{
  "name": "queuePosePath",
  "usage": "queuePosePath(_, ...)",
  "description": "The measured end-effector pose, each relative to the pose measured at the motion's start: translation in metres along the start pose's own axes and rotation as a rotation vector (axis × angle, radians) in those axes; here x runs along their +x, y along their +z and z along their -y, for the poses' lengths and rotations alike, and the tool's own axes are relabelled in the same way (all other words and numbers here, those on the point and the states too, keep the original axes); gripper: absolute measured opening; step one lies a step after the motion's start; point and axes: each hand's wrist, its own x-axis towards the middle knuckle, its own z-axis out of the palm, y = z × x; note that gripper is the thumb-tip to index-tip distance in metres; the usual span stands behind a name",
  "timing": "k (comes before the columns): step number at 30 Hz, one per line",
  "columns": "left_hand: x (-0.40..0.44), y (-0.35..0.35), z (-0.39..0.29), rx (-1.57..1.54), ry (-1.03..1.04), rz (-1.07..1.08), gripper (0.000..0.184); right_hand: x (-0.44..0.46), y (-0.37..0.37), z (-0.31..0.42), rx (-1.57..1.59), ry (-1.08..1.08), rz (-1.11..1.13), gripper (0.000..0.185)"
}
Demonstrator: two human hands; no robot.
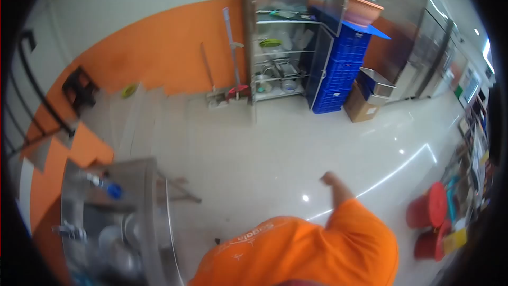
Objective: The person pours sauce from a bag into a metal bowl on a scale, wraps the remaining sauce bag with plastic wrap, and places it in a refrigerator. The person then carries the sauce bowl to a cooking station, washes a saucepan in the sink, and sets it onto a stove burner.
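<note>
My right arm in an orange sleeve [365, 233] reaches out over the floor. At its end my right hand [332, 181] is small and smeared, so its fingers cannot be made out. No object shows beside it, only the shiny pale floor [254, 164] behind. My left hand is out of view; the orange shirt [286, 254] fills the lower middle. On the left stands a steel sink [151, 206] with blurred metal vessels [124, 257] in its basin. A bottle with a blue cap [112, 190] lies on the sink's far ledge.
An open metal cabinet [286, 53] holds dishes at the back. Beside it are stacked blue crates [338, 74] and a cardboard box [362, 103]. A broom [233, 47] leans on the orange wall. Steps [129, 111] rise at left. Red buckets [426, 206] stand at right.
</note>
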Motion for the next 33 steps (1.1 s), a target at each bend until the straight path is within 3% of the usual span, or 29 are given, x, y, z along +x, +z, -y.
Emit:
queuePosePath(1,0.019,-0.017,-0.029,0.025,0.018,-0.01,0.041,0.014,-0.009,-0.052,0.158,0.218,-0.227,0.036)
queuePosePath(2,0.037,-0.036,-0.054,0.047,0.036,-0.017,0.041,0.005,-0.048,-0.073,0.985,0.495,-0.582,0.039)
queuePosePath(3,0.054,-0.054,-0.078,0.063,0.05,-0.027,0.041,-0.051,-0.128,-0.062,1.208,0.547,-0.734,0.044)
queuePosePath(4,0.074,-0.075,-0.1,0.078,0.06,-0.049,0.041,-0.064,-0.175,-0.073,1.591,0.39,-0.947,0.045)
queuePosePath(5,0.088,-0.096,-0.127,0.084,0.069,-0.067,0.041,-0.081,-0.224,-0.079,1.727,0.306,-1.025,0.045)
queuePosePath(6,0.104,-0.117,-0.155,0.074,0.076,-0.091,0.041,-0.092,-0.264,-0.082,1.866,0.009,-1.168,0.047)
queuePosePath(7,0.121,-0.135,-0.182,0.057,0.089,-0.116,0.04,-0.098,-0.305,-0.082,1.844,-0.129,-1.273,0.051)
queuePosePath(10,0.177,-0.177,-0.245,0.003,0.123,-0.181,0.038,-0.081,-0.366,-0.078,1.642,-0.242,-1.378,0.05)
queuePosePath(12,0.216,-0.206,-0.279,-0.023,0.135,-0.226,0.035,-0.04,-0.373,-0.081,1.279,-0.278,-1.243,0.048)
queuePosePath(14,0.265,-0.228,-0.312,-0.447,-0.005,0.036,0.035,0.0,-0.359,-0.078,0.775,0.091,-0.812,0.043)
queuePosePath(15,0.291,-0.246,-0.331,-0.426,-0.013,0.04,0.035,0.047,-0.32,-0.092,0.437,0.15,-0.746,0.039)
queuePosePath(16,0.323,-0.265,-0.364,-0.268,-0.011,0.044,0.037,0.076,-0.287,-0.102,0.292,0.273,-0.492,0.034)
queuePosePath(18,0.376,-0.287,-0.431,-0.045,0.011,0.069,0.043,0.123,-0.176,-0.132,0.43,0.399,-0.315,0.028)
queuePosePath(19,0.4,-0.29,-0.467,0.019,0.034,0.076,0.045,0.119,-0.13,-0.134,0.593,0.584,-0.145,0.031)
queuePosePath(20,0.421,-0.293,-0.511,0.107,0.073,0.042,0.042,0.146,-0.017,-0.157,0.502,0.664,0.111,0.034)
queuePosePath(21,0.432,-0.3,-0.561,0.202,0.105,0.0,0.04,0.123,0.046,-0.141,0.587,0.83,-0.003,0.034)
queuePosePath(22,0.443,-0.305,-0.614,0.252,0.206,0.055,0.039,0.049,0.005,-0.099,0.605,0.848,-0.029,0.044)
queuePosePath(24,0.471,-0.303,-0.709,0.398,0.383,0.129,0.04,0.006,-0.082,-0.055,1.012,1.134,0.287,0.041)
queuePosePath(25,0.468,-0.298,-0.768,0.494,0.44,0.154,0.041,0.003,-0.068,-0.048,0.984,1.127,0.37,0.041)
queuePosePath(27,0.494,-0.271,-0.855,0.606,0.589,0.217,0.043,0.003,-0.026,-0.05,1.298,1.273,0.533,0.039)
queuePosePath(29,0.506,-0.235,-0.926,0.564,0.681,0.272,0.039,0.004,-0.065,-0.039,1.304,1.304,0.578,0.039)
queuePosePath(33,0.534,-0.154,-1.028,0.52,0.787,0.384,0.035,0.058,-0.151,-0.095,1.16,1.337,0.585,0.041)
